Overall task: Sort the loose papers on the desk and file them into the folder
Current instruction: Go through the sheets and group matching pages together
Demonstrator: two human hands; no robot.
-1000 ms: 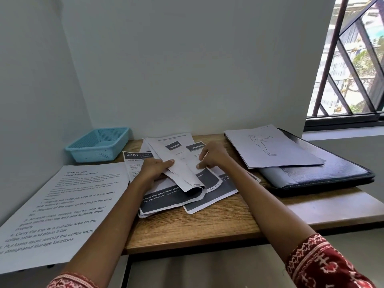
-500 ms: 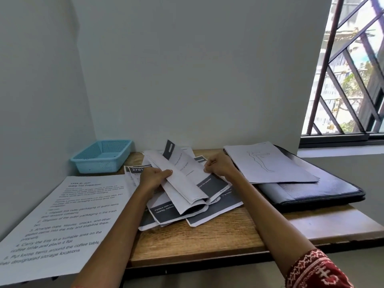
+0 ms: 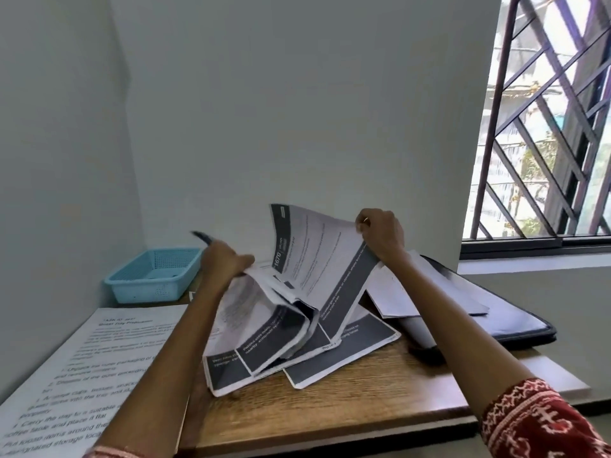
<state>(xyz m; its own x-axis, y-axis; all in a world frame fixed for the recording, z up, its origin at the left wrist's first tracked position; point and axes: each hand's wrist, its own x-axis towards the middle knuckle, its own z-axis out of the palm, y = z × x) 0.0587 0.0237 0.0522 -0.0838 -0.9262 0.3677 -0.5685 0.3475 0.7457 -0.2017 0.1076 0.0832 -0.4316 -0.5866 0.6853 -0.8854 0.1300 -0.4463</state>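
A bundle of loose printed papers (image 3: 264,328) with dark grey bands hangs over the wooden desk (image 3: 330,411), lower edges still touching it. My left hand (image 3: 221,264) grips the bundle's upper left edge. My right hand (image 3: 380,234) pinches the top corner of one raised sheet (image 3: 317,256). Another sheet (image 3: 350,355) lies flat on the desk beneath. The dark folder (image 3: 515,322) lies at the right, with a white sheet (image 3: 416,292) on top of it.
A light blue plastic basket (image 3: 153,274) sits in the back left corner. A large instruction sheet (image 3: 82,375) overhangs the desk's left side. Walls close in behind and to the left; a barred window (image 3: 545,127) is at the right.
Both hands have lifted the papers from lying flat on the desk to a raised, fanned bundle. My right hand rose highest with one sheet. The view tilted upward.
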